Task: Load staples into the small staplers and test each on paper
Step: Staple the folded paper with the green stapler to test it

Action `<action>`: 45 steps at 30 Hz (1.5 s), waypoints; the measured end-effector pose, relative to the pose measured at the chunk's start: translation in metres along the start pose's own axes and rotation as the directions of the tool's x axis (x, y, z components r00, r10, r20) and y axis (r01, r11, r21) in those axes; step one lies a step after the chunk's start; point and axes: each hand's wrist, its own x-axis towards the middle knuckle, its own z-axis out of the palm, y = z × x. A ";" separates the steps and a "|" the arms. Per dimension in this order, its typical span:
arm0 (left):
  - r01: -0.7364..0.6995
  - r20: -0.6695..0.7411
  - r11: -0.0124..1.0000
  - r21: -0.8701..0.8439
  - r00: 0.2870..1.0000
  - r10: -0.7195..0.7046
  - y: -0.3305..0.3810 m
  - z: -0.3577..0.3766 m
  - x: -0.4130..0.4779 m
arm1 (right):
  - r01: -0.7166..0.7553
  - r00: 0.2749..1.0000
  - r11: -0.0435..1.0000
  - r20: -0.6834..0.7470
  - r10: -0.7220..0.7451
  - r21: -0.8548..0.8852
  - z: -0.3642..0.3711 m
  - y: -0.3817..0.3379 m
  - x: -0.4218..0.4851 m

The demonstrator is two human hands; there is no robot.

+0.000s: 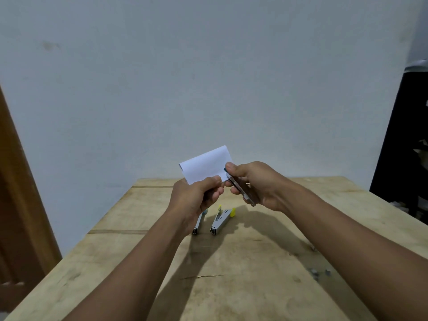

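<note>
Testing stapler (240, 188) clamped in right hand (259, 184) | left hand (196, 195) pinches limp folded paper (205, 165) at 6 o'clock edge

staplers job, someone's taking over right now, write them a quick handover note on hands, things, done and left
Left hand: pinching the folded white paper by its lower edge, held up over the table.
Right hand: gripping a small stapler, its nose at the paper's lower right corner.
On the table: a yellow-tipped stapler, open, and a blue-tipped stapler, partly hidden by the left wrist. Small loose metal bits, maybe staples, lie near the right forearm.
Done: cannot tell which are loaded.
Left: finish this test, then likely load and test the two on the table.
</note>
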 end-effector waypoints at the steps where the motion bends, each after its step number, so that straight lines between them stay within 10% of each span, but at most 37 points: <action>1: -0.001 -0.010 1.000 0.015 1.000 0.001 0.000 0.000 0.000 | 0.008 1.000 1.000 -0.004 -0.008 -0.008 0.000 -0.001 0.000; 24: -0.073 0.006 0.997 0.018 0.997 0.073 0.003 0.003 0.003 | 0.092 0.980 0.995 -0.174 -0.097 -0.040 0.004 -0.010 0.000; 36: -0.015 -0.089 0.998 -0.060 0.996 0.010 0.005 -0.005 0.005 | -0.079 0.995 0.983 0.077 0.068 0.165 -0.004 -0.009 -0.009; 45: 0.035 -0.154 0.998 -0.054 0.987 -0.042 0.001 -0.015 0.005 | -0.122 0.970 0.949 -0.239 0.051 -0.291 -0.010 0.026 -0.006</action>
